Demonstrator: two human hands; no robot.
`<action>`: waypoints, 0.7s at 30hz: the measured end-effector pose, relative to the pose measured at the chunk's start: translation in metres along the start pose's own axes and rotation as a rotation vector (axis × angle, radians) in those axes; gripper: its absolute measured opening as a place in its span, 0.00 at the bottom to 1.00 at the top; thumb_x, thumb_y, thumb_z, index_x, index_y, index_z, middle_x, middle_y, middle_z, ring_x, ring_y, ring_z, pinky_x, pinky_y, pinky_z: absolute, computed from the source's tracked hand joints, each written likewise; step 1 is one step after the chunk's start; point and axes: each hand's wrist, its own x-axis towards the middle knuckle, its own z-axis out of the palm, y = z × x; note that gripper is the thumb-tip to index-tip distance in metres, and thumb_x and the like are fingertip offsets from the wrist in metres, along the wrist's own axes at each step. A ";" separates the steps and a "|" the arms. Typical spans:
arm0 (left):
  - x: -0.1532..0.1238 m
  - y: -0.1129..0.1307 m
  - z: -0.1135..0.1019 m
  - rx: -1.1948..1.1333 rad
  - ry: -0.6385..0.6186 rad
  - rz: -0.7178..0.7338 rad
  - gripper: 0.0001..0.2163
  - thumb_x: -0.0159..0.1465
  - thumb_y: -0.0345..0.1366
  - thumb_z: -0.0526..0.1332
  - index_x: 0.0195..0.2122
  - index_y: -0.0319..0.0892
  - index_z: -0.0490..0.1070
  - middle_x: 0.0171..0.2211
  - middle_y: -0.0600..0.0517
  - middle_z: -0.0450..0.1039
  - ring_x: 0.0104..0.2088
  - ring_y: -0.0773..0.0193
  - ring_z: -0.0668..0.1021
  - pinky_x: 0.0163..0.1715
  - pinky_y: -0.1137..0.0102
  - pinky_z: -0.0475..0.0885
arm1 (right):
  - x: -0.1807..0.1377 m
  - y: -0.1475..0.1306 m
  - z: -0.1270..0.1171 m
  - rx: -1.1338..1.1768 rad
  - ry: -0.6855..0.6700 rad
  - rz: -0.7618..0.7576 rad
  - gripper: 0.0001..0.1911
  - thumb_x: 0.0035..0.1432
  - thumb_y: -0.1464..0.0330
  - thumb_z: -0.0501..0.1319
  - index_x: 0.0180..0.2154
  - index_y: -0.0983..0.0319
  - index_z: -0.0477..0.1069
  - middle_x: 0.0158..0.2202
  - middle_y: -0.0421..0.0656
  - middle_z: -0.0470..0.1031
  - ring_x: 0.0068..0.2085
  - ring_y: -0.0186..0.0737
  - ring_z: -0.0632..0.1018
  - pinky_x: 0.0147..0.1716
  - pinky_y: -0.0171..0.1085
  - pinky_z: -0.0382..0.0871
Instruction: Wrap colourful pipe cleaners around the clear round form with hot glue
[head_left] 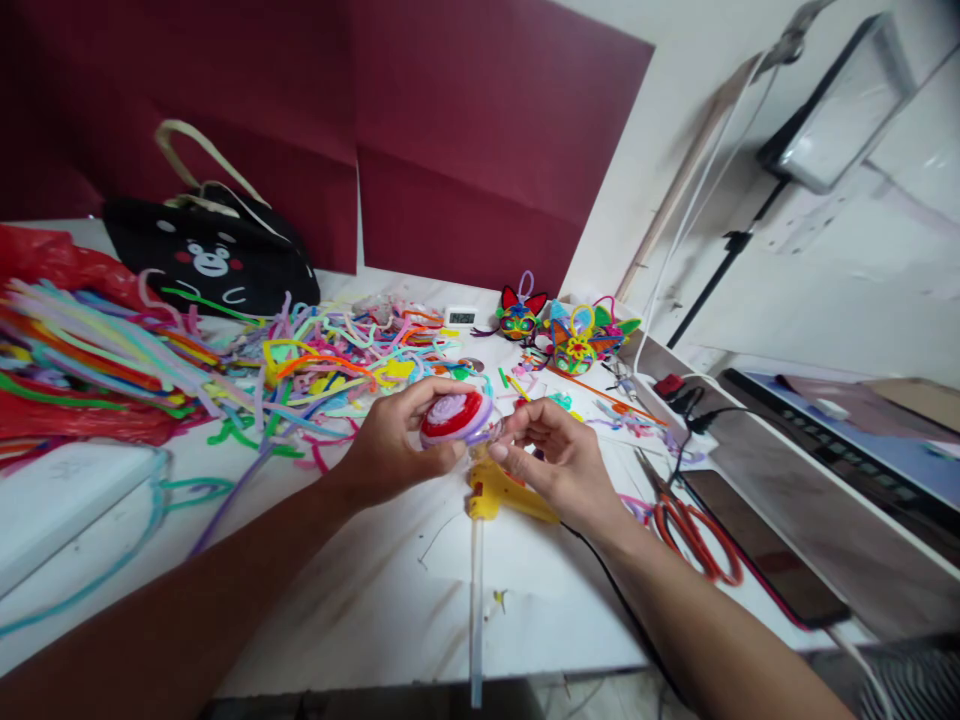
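Note:
My left hand (394,445) grips a rounded piece of coiled pipe cleaners (454,415), red with lilac in the middle and round the rim. At its right edge, the thumb and fingers of my right hand (559,455) are pinched together by a thin lilac loop, which looks like the end of a pipe cleaner. Just below both hands, a yellow hot glue gun (491,495) rests on the white table (360,600). A clear glue stick (477,610) sticks out of it toward me. My right hand partly hides the gun.
Loose pipe cleaners (337,350) in many colours cover the left and back. Finished colourful pipe-cleaner figures (577,345) stand near a small digital clock (460,317). At right lie orange-handled scissors (694,535) and a phone (765,545). A black bag (217,255) sits behind.

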 end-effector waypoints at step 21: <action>-0.003 -0.004 0.005 0.191 0.067 0.045 0.23 0.53 0.37 0.67 0.52 0.43 0.72 0.48 0.45 0.78 0.46 0.51 0.80 0.46 0.61 0.76 | 0.001 0.001 0.013 0.272 0.145 0.182 0.23 0.33 0.63 0.79 0.28 0.60 0.69 0.24 0.35 0.73 0.24 0.30 0.73 0.25 0.31 0.70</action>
